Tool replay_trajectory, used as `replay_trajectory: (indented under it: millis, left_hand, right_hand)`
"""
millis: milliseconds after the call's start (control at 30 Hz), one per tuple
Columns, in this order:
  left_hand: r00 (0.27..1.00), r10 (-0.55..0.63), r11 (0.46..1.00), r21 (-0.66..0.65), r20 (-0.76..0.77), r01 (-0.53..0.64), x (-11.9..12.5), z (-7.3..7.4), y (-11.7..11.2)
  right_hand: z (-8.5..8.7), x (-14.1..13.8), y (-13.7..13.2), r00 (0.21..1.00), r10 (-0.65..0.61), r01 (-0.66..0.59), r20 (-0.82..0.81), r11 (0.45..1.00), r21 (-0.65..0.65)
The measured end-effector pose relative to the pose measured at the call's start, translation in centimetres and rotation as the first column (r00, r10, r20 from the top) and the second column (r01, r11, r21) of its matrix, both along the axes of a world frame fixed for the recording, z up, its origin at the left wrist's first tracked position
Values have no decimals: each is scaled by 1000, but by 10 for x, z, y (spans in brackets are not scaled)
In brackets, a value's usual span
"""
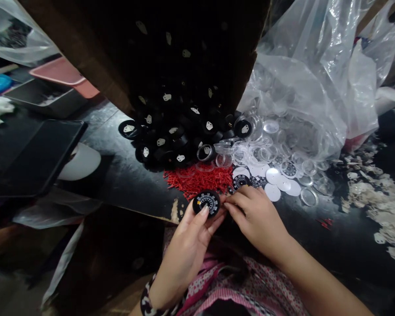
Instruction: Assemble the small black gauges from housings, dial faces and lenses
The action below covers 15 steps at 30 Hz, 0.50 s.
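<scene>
My left hand [193, 228] grips a round black gauge [206, 203], its white-marked dial turned up and the thumb lying on the face. Just to the right, the fingers of my right hand [250, 210] are pinched together; whatever they hold is too small or hidden to make out. Beyond both hands lies a heap of thin red pointers [200, 179]. Dial discs [285, 183], some white side up and some black printed side up, are spread past my right hand. Black round housings [171, 142] with pale metal plates inside are piled behind the pointers.
A large cardboard box [112, 87] opens toward me over the housings. Clear rings and covers [260, 151] spill from a plastic bag [303, 101]. Pale small plates [382, 202] lie far right, a few red pointers [325, 223] nearer. Left are a dark tablet-like panel [36, 158] and a white tub [82, 162].
</scene>
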State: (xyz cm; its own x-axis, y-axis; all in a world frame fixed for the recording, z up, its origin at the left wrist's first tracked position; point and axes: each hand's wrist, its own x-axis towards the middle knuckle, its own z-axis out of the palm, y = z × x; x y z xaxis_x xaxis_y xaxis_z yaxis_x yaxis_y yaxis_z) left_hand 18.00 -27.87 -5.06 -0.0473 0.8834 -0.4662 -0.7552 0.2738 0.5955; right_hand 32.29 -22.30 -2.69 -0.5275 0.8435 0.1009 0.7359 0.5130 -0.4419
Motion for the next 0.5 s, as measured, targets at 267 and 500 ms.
replay_trajectory:
  millis: [267, 500]
  left_hand:
    - [997, 77, 997, 0, -19, -77, 3, 5, -2]
    - [980, 58, 998, 37, -192, -52, -1, 4, -2]
  right_hand:
    - [-9, 5, -1, 991, 24, -12, -128, 996, 90]
    - [1, 9, -5, 962, 29, -35, -271, 999, -18]
